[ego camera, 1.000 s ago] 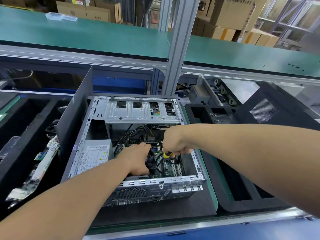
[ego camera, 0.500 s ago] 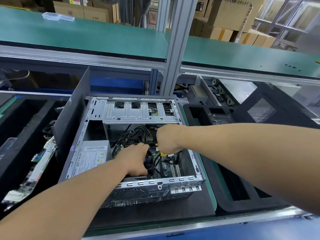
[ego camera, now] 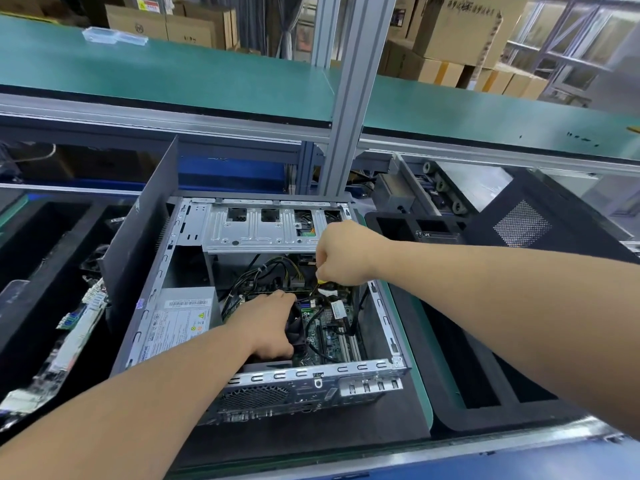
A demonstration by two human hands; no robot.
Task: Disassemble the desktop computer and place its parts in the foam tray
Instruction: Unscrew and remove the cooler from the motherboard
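Observation:
The open desktop case (ego camera: 311,379) lies on its side in front of me, with its drive cage (ego camera: 263,230) at the back and its power supply (ego camera: 180,323) at the left. My left hand (ego camera: 270,323) reaches inside and grips the black CPU fan (ego camera: 298,330) on the green motherboard (ego camera: 329,337). My right hand (ego camera: 341,254) is a fist round a yellow-handled screwdriver (ego camera: 321,281), held above the cables near the board's back edge. The tool's tip is hidden.
A black foam tray (ego camera: 485,393) with deep pockets lies right of the case. Another foam tray (ego camera: 31,271) at the left holds circuit boards (ego camera: 72,327). A dark side panel (ego camera: 138,237) stands at the case's left. A metal post (ego camera: 349,98) rises behind.
My right hand has lifted up and back with the screwdriver, away from the motherboard toward the drive cage. My left hand stays on the fan.

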